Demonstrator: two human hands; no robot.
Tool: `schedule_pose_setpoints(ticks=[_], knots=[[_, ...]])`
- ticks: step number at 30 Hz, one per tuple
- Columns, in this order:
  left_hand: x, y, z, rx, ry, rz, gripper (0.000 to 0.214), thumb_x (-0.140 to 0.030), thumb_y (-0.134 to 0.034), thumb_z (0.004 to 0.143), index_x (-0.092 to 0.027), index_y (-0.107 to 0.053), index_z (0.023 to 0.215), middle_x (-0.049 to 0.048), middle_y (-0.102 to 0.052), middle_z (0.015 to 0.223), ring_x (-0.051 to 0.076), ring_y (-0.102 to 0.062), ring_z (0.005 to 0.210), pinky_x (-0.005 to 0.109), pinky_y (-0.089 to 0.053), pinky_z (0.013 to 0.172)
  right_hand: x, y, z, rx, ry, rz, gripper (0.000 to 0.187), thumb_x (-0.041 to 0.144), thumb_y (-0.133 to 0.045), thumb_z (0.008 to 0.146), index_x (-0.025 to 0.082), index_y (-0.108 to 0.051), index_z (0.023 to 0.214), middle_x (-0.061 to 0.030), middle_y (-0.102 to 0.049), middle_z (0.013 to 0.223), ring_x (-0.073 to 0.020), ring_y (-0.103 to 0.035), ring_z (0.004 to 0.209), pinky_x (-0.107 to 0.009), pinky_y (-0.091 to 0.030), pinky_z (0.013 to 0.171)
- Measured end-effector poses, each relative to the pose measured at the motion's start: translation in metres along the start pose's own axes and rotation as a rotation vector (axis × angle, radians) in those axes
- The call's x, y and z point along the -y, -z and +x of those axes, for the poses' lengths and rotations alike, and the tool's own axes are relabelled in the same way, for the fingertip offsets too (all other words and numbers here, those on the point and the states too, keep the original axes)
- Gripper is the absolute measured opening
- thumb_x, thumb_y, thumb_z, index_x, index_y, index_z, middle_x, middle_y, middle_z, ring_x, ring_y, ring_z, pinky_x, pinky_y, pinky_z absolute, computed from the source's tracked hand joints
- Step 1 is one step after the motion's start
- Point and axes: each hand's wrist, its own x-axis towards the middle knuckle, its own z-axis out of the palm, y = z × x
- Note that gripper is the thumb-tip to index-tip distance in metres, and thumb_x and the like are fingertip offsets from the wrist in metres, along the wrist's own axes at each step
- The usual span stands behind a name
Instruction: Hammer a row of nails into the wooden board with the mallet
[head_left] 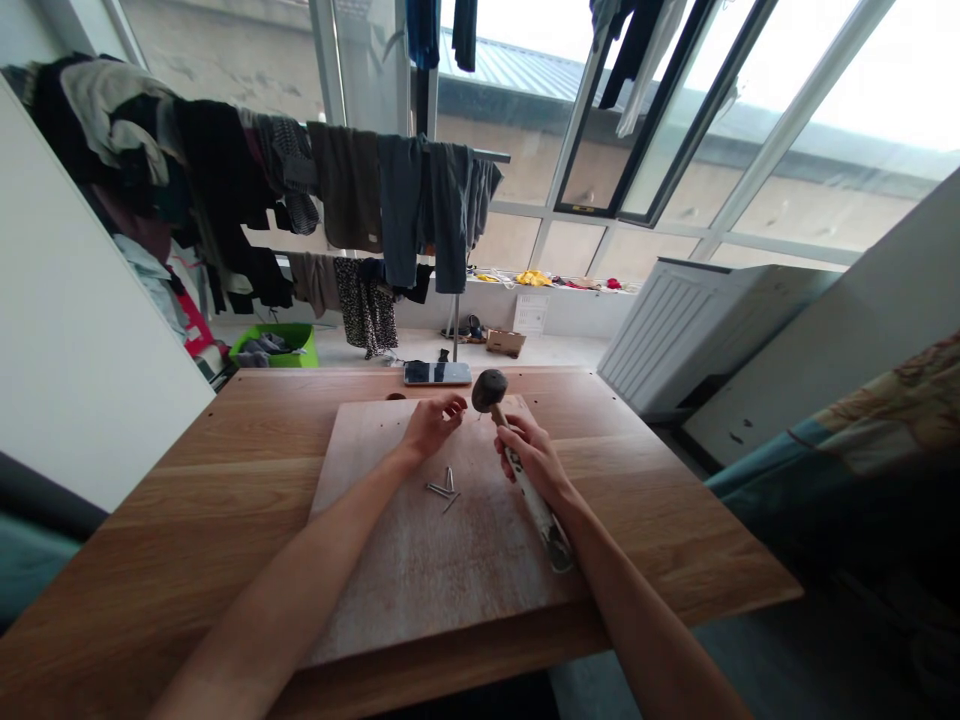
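Observation:
My right hand [531, 455] is wrapped round the worn, pale-painted handle of a rubber mallet [490, 390]. The mallet's black head is raised over the far part of a whitish wooden board [390, 580]. Just below the head, a thin nail [480, 416] seems to stand in the board, though it is small and partly hidden. Left of it, my left hand [433, 426] hovers at the board with loosely curled fingers, apart from the nail and with nothing visible in them. Several loose nails [448, 490] lie on the board between my forearms.
The board rests on a wooden table [247, 480]. A phone [437, 374] lies at the table's far edge, near a small dark round object [395, 396]. Beyond are hanging clothes [345, 185], a green basket [300, 345] and a small cardboard box [505, 342]. A patterned cloth hangs at right.

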Motion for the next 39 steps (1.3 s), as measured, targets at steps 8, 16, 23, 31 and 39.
schedule_pose_setpoints(ticks=[8, 16, 23, 31, 39], knots=[[0.0013, -0.0005, -0.0008, 0.001, 0.016, -0.002, 0.014, -0.016, -0.060, 0.082, -0.019, -0.070, 0.091, 0.0012, -0.074, 0.080, 0.014, -0.069, 0.071, 0.023, -0.053, 0.067, 0.0027, -0.0010, -0.0007, -0.023, -0.011, -0.007, 0.039, 0.050, -0.066, 0.081, 0.018, -0.058, 0.102, 0.0044, -0.058, 0.067, -0.0083, -0.050, 0.038, -0.020, -0.037, 0.031], [-0.0001, 0.0007, 0.0004, 0.021, 0.029, -0.020, 0.013, -0.016, -0.060, 0.082, -0.018, -0.071, 0.090, 0.0018, -0.075, 0.081, 0.014, -0.067, 0.069, 0.023, -0.053, 0.066, 0.0034, -0.0009, -0.0011, -0.011, 0.006, -0.002, 0.039, 0.049, -0.065, 0.083, 0.018, -0.059, 0.104, 0.0050, -0.058, 0.067, -0.0078, -0.049, 0.036, -0.019, -0.036, 0.031], [0.0013, -0.0002, 0.0005, 0.015, 0.027, -0.013, 0.016, -0.016, -0.060, 0.083, -0.018, -0.072, 0.093, 0.0024, -0.076, 0.084, 0.013, -0.067, 0.068, 0.023, -0.052, 0.065, 0.0046, -0.0018, -0.0014, -0.022, -0.005, 0.011, 0.039, 0.049, -0.066, 0.081, 0.018, -0.058, 0.103, 0.0053, -0.058, 0.066, -0.0079, -0.049, 0.036, -0.020, -0.037, 0.031], [0.0012, 0.0003, 0.0007, 0.047, 0.032, -0.012, 0.014, -0.016, -0.060, 0.081, -0.018, -0.071, 0.088, 0.0023, -0.076, 0.083, 0.013, -0.067, 0.067, 0.023, -0.053, 0.064, 0.0049, -0.0017, -0.0019, -0.018, -0.005, 0.009, 0.039, 0.049, -0.066, 0.081, 0.018, -0.059, 0.103, 0.0051, -0.058, 0.067, -0.0077, -0.049, 0.037, -0.019, -0.037, 0.032], [0.0009, -0.0001, 0.0004, 0.029, 0.051, -0.059, 0.018, -0.016, -0.064, 0.079, -0.016, -0.070, 0.096, 0.0041, -0.075, 0.083, 0.015, -0.069, 0.071, 0.026, -0.056, 0.068, 0.0064, -0.0039, -0.0025, 0.002, -0.014, -0.013, 0.039, 0.049, -0.066, 0.081, 0.017, -0.058, 0.103, 0.0056, -0.058, 0.066, -0.0077, -0.049, 0.037, -0.019, -0.036, 0.031]])
